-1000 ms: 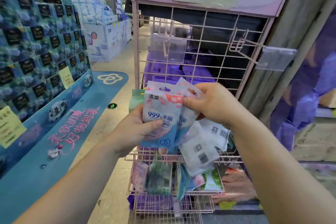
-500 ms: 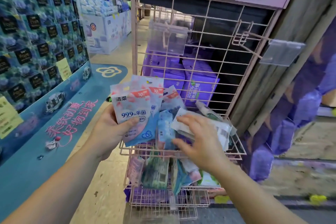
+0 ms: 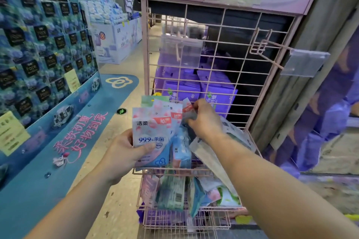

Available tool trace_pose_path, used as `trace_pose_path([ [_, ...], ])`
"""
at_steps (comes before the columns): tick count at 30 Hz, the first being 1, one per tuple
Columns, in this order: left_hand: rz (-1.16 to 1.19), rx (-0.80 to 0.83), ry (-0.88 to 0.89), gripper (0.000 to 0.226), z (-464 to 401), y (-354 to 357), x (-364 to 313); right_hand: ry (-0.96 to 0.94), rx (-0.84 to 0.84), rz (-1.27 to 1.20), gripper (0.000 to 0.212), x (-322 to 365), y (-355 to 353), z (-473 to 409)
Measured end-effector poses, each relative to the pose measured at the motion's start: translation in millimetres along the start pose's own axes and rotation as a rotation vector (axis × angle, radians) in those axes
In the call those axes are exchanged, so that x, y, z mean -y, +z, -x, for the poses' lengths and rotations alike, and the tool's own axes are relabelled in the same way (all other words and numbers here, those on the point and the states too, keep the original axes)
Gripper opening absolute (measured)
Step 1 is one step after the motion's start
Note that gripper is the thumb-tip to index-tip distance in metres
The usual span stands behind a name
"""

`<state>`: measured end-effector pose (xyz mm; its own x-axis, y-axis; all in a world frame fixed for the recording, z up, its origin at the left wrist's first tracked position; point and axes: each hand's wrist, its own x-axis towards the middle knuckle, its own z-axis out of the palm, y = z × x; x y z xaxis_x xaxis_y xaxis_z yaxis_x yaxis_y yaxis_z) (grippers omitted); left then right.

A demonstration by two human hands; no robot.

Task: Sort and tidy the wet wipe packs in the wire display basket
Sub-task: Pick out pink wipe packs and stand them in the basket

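A fanned stack of wet wipe packs (image 3: pixel 153 137) is held upright in the left hand (image 3: pixel 124 153); the left grip is closed on the stack, thumb laid across the lower front of the foremost pack, fingers hidden behind. The foremost pack is pink and blue with a red price flash near its top; several like packs are staggered behind it, up and to the right of the grip, and a green-topped pack (image 3: pixel 153 101) shows at the very back.

The right hand (image 3: pixel 206 122) is pinched on the top corner of the rearmost pink pack (image 3: pixel 188 107), just right of the left-held stack. The right grip is narrow, fingertips closed on that corner.

The upper wire basket (image 3: pixel 250 141), pink, lies directly below both grips. Inside it, a blue and white pack (image 3: pixel 181 149) stands upright just right of the left grip, and pale flat packs (image 3: pixel 211 158) lie tilted under the right wrist.

The lower wire basket (image 3: pixel 186 226) sits below the upper one. It holds a loose mix: a pink pack at its left, a teal pack with a barcode (image 3: pixel 172 194), a blue pack standing on edge, and a white and green pack (image 3: pixel 226 196) at its right.

Behind the wire rack's grid panel (image 3: pixel 240 83), purple boxes (image 3: pixel 217 93) are stacked. Two clear label holders (image 3: pixel 180 50) are hung on the grid.
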<state>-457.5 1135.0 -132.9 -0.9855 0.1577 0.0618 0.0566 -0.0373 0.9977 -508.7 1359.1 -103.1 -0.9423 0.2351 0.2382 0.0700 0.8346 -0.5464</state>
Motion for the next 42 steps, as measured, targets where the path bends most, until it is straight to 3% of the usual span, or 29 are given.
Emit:
trace_pose_path([
  [3,-0.003,-0.005,-0.007,0.022,0.0,-2.0,2.1,-0.208,-0.106,0.068,0.048,-11.9,-3.1,16.9],
  [5,0.025,-0.013,-0.012,0.023,-2.0,-3.1,2.6,-0.469,-0.262,0.228,0.033,-24.3,-3.1,36.1],
  [7,0.048,-0.009,-0.022,0.024,-3.4,-0.7,5.1,-0.569,-0.290,0.325,0.022,-34.8,-2.9,47.4],
  [11,0.067,-0.007,-0.010,0.027,-4.7,5.9,7.1,-0.478,-0.089,0.430,0.029,-30.6,-0.2,42.5],
  [17,0.150,-0.031,0.004,0.024,-6.9,0.9,-1.1,-0.478,-0.084,0.507,0.046,-30.5,4.1,45.4],
  [22,0.254,-0.042,0.047,0.033,-5.1,-6.0,-5.4,-0.436,0.073,0.511,0.058,-18.1,-9.8,47.1],
  [25,0.273,-0.038,0.045,0.040,-1.5,-5.5,-7.3,-0.168,0.043,0.241,0.061,-7.7,-29.3,40.7],
  [30,0.289,-0.041,0.040,0.040,-0.1,-1.6,-7.0,0.284,-0.300,-0.232,0.059,-27.6,-71.5,14.1],
  [33,0.284,-0.024,0.067,0.061,1.3,1.9,-7.6,0.554,-0.426,-0.469,0.041,-61.7,-85.0,7.9],
  [36,0.281,-0.026,0.078,0.080,1.7,4.3,-6.5,0.791,-0.431,-0.739,0.041,-88.3,-84.6,7.9],
  [38,0.280,-0.016,0.082,0.084,1.6,5.7,-6.4,0.809,-0.536,-0.784,0.039,-90.5,-80.2,13.0],
  [40,0.274,-0.006,0.081,0.087,1.3,6.8,-5.9,0.613,-0.656,-0.585,0.030,-89.4,-68.6,21.5],
  [42,0.274,0.003,0.077,0.086,1.2,8.2,-5.9,0.285,-0.385,-0.311,0.029,-88.2,-58.0,29.1],
])
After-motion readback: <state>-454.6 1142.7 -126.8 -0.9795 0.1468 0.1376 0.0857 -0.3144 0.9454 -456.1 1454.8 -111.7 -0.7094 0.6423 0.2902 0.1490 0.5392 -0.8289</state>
